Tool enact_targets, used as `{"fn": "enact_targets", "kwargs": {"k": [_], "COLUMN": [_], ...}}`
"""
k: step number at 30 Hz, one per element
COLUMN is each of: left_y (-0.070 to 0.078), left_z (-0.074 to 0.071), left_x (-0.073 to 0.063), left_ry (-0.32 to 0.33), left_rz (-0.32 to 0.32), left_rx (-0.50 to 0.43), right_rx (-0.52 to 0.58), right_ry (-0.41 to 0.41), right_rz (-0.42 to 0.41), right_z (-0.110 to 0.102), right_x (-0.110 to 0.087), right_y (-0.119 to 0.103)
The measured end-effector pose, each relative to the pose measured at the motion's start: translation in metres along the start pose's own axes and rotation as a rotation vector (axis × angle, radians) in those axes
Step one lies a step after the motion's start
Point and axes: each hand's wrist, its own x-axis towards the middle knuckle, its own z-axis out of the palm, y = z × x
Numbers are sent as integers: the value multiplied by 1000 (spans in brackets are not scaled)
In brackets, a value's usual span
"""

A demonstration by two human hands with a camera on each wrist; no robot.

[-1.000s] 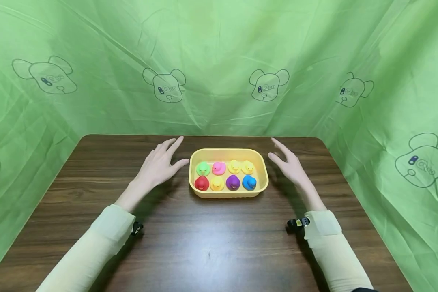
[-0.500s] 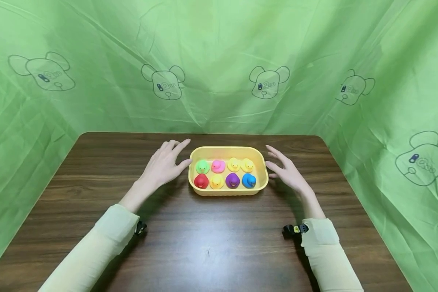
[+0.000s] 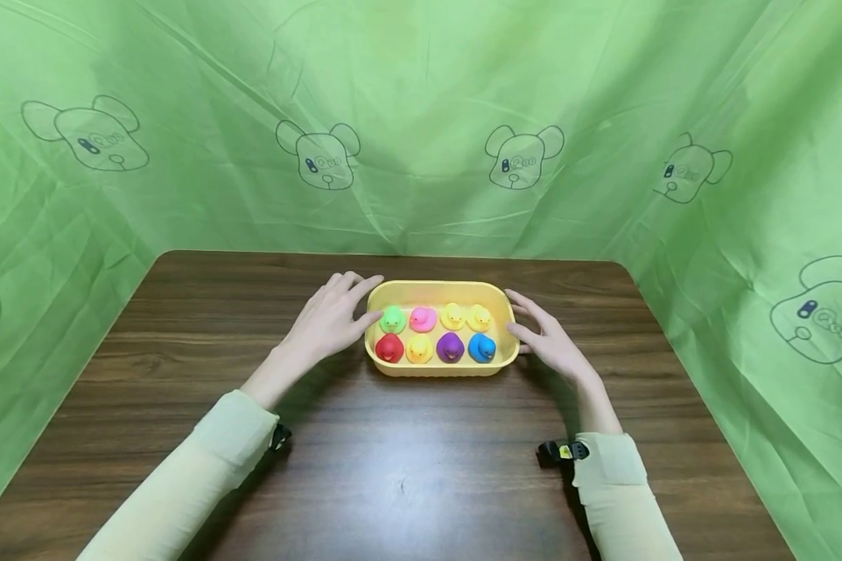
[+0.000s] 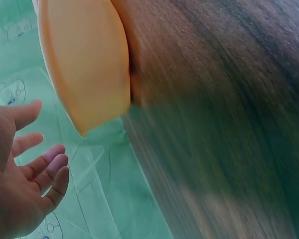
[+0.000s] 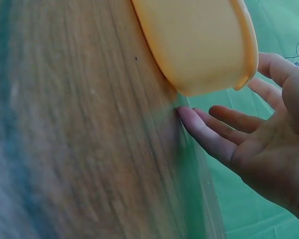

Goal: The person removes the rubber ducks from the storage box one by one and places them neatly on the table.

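Note:
A yellow plastic tray (image 3: pixel 442 372) lies near the far side of the table, with small toy ducks inside in two rows. The back row has a green duck (image 3: pixel 393 320), a pink duck (image 3: pixel 423 319) and two yellow ones. In front are a red duck (image 3: pixel 389 348), a yellow duck (image 3: pixel 419 349), a purple duck (image 3: pixel 451 347) and a blue duck (image 3: pixel 481 348). My left hand (image 3: pixel 326 315), fingers loosely spread, is at the tray's left end; its thumb tip overlaps the rim. At the right end, my right hand (image 3: pixel 550 339) has its thumb at the rim and relaxed fingers beside the wall.
The dark wooden table (image 3: pixel 400 460) has rounded far corners. Green cloth (image 3: pixel 421 202) with printed bear heads hangs around its back and sides. Each wrist wears a small black camera, such as the right camera (image 3: pixel 560 453).
Both hands have moved inward to the tray's ends, the left going right and the right going left. The ducks keep their places in the tray.

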Motion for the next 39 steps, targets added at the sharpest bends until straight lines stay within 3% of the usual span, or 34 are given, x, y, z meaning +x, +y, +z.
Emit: {"fn": "enact_targets", "kwargs": {"k": [9, 20, 39], "left_y": [10, 18, 17], "left_z": [4, 18, 37], "left_x": [8, 20, 27], "left_ry": [-33, -77, -111], "left_rz": [38, 90, 114], "left_rx": [-3, 69, 181], "right_rx": [-29, -19, 25], "right_ry": [-15, -45, -79], "right_rz": [-7, -1, 22], "right_z": [1, 3, 2], "right_x": [-4, -11, -11], "right_y": [-1, 1, 1]}}
